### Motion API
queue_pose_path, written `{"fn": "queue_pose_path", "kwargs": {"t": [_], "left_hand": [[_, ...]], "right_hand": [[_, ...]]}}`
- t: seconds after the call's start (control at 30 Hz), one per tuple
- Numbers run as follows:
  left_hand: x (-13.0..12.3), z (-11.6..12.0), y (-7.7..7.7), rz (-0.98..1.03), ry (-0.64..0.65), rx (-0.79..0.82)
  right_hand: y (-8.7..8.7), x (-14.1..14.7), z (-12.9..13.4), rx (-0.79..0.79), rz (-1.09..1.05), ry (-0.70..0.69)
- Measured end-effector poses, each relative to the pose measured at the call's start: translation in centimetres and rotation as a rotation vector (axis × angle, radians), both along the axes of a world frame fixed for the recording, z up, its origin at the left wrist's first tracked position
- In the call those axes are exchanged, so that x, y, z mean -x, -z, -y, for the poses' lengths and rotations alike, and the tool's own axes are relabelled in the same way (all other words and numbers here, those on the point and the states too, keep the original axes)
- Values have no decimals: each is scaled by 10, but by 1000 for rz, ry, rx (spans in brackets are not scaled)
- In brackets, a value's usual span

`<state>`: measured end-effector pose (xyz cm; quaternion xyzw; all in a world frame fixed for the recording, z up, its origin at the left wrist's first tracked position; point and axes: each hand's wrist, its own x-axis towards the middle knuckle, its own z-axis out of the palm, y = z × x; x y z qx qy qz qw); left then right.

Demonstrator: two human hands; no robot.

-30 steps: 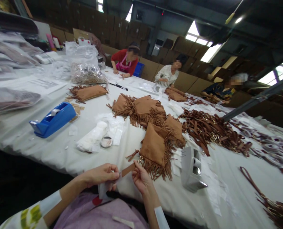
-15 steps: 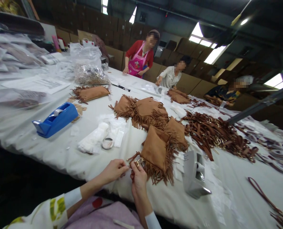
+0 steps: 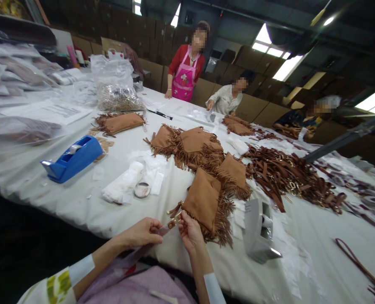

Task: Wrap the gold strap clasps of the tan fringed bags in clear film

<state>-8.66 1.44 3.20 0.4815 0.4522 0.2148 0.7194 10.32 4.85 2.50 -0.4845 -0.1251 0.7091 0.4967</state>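
1. so, the strap (image 3: 172, 223) is just beside the near corner of the nearest fringed pouch (image 3: 201, 200), its brown end and gold fittings bare, while pale film seems to cover the stretch running back toward the person's lap.
2. the left hand (image 3: 147, 232), short of that pouch, is nearly closed, thumb and fingers pinching the pale-covered part.
3. the right hand (image 3: 189, 230), at the pouch's near edge, pinches the gold fitting in a narrow grip; whether strap and pouch are fastened together i cannot tell.
4. as for progress, i judge the strap to be partly covered, with its metal end uncovered. the pouch itself is unwrapped, a small brown tassel (image 3: 175, 209) at its near left corner.
5. just right of the pouch stands a grey tape dispenser (image 3: 253, 230); left of it lie a white bundle (image 3: 122, 183) and, farther off, a blue tape dispenser (image 3: 75, 160).
6. beyond the pouch, more fringed pouches (image 3: 196, 140) lie unwrapped, overlapping one another.
7. right of it and farther away, a heap of brown straps (image 3: 288, 173) looks bare, so by my reading those are uncovered; past them, pale coils (image 3: 366, 202) look covered.
8. well beyond the pouch, a person in a pink apron (image 3: 185, 80) stands across the table (image 3: 89, 211).
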Motion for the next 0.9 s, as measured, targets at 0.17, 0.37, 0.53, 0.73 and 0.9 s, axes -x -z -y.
{"fn": "queue_pose_path", "kwargs": {"t": [0.17,0.37,0.53,0.73,0.9], "left_hand": [[-3,2,4,-74,-65,2],[-29,-11,7,-63,-235,-1],[-44,-22,12,-20,-294,-77],[-48,-25,9,-27,-291,-57],[-51,-28,13,-66,-280,-48]], "right_hand": [[2,3,4,-23,158,100],[4,5,8,-92,276,143],[4,10,14,-57,252,172],[3,2,11,115,29,133],[13,-8,0,29,130,256]]}}
